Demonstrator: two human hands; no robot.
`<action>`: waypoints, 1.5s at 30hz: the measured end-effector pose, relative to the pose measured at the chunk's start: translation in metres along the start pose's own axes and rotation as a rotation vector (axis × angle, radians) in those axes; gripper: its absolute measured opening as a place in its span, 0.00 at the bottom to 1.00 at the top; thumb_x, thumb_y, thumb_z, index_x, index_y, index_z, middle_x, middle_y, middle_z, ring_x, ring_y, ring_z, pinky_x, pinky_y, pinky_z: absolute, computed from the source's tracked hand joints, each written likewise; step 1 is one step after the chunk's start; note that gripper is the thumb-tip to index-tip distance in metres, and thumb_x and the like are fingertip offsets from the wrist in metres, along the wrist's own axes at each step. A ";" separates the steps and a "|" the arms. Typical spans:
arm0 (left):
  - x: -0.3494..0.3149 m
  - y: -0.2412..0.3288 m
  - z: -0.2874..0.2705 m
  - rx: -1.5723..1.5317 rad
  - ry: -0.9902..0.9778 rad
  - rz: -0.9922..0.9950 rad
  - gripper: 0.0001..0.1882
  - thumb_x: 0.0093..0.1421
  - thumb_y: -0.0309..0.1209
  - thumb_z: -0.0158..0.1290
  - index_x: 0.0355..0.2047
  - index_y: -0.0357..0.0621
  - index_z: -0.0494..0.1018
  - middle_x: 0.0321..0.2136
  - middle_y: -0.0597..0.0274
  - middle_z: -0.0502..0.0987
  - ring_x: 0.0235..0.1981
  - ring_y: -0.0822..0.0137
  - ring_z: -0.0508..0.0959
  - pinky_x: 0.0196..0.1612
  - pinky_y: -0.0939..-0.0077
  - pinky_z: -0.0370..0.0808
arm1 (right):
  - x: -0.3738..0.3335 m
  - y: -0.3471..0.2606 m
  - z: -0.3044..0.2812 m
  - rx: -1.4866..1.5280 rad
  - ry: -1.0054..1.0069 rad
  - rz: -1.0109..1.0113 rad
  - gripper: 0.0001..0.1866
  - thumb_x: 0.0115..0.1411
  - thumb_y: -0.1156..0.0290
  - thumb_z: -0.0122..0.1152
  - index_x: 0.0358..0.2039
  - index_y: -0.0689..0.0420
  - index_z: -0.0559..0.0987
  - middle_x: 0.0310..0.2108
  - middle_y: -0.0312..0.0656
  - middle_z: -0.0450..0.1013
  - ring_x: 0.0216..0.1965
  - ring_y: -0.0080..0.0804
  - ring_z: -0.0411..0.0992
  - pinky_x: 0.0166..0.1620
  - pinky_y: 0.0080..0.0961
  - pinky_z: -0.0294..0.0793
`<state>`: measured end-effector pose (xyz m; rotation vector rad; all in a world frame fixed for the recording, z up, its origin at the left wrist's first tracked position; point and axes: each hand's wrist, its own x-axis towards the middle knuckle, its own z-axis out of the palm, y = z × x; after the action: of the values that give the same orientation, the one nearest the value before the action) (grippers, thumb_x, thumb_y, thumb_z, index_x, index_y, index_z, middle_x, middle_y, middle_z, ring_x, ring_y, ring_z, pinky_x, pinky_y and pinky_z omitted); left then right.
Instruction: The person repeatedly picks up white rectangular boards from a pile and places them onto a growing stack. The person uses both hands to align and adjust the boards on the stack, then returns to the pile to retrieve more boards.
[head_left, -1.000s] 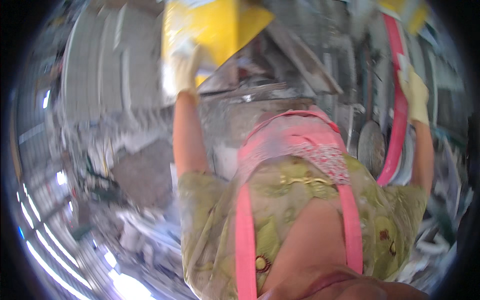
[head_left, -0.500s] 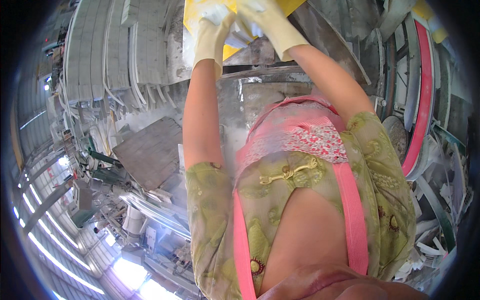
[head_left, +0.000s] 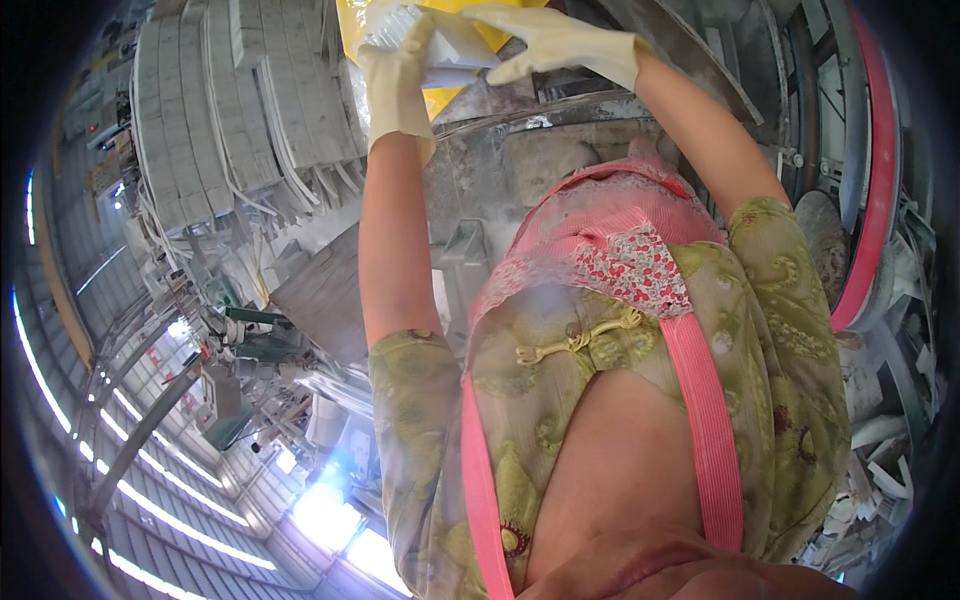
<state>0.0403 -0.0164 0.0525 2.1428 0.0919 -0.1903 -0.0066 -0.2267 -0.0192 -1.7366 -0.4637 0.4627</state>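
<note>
Yellow sheeting [head_left: 440,100] is overlain by white ridged pieces [head_left: 455,42], touched at their left end by the gloved left hand [head_left: 400,75]; whether they are gripped cannot be told. The gloved right hand [head_left: 572,45] is held loosely open beside their right end.

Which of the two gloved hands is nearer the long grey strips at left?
The left hand, close by the grey strips; the right hand is farther right, thumb spread from its fingers.
</note>
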 end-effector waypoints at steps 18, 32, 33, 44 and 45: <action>0.005 -0.008 -0.008 0.086 0.091 -0.015 0.56 0.46 0.50 0.74 0.62 0.20 0.60 0.53 0.43 0.76 0.51 0.58 0.79 0.52 0.69 0.77 | 0.040 -0.020 -0.023 -0.809 0.146 -0.432 0.71 0.29 0.49 0.85 0.70 0.67 0.58 0.69 0.58 0.59 0.72 0.53 0.54 0.71 0.48 0.55; -0.002 0.000 0.009 -0.022 0.071 -0.093 0.62 0.40 0.51 0.75 0.63 0.20 0.56 0.55 0.32 0.75 0.52 0.44 0.81 0.55 0.59 0.79 | 0.065 -0.004 -0.026 -0.609 0.014 -0.236 0.75 0.28 0.47 0.86 0.75 0.52 0.52 0.57 0.60 0.69 0.54 0.57 0.72 0.55 0.45 0.75; -0.013 0.007 0.011 -0.093 0.067 -0.168 0.65 0.39 0.52 0.75 0.65 0.19 0.53 0.56 0.30 0.74 0.53 0.43 0.80 0.55 0.59 0.78 | 0.068 0.002 -0.024 -0.652 0.040 -0.249 0.74 0.29 0.45 0.86 0.74 0.54 0.54 0.57 0.59 0.69 0.55 0.57 0.71 0.56 0.44 0.75; -0.024 0.046 0.014 0.421 0.104 -0.341 0.70 0.36 0.47 0.72 0.72 0.27 0.46 0.59 0.31 0.70 0.58 0.42 0.76 0.59 0.61 0.76 | 0.069 0.005 -0.011 -0.533 0.059 -0.221 0.70 0.31 0.50 0.88 0.71 0.62 0.56 0.66 0.57 0.62 0.67 0.52 0.63 0.69 0.38 0.64; -0.025 0.042 0.009 0.474 0.093 -0.266 0.70 0.36 0.47 0.72 0.72 0.27 0.46 0.60 0.30 0.69 0.59 0.42 0.75 0.61 0.61 0.74 | 0.062 -0.003 -0.005 -0.586 0.105 -0.166 0.71 0.31 0.52 0.88 0.71 0.62 0.55 0.67 0.57 0.61 0.67 0.52 0.62 0.70 0.38 0.62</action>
<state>0.0206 -0.0469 0.0871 2.6084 0.4235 -0.2898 0.0475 -0.1968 -0.0191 -2.2460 -0.7104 0.1141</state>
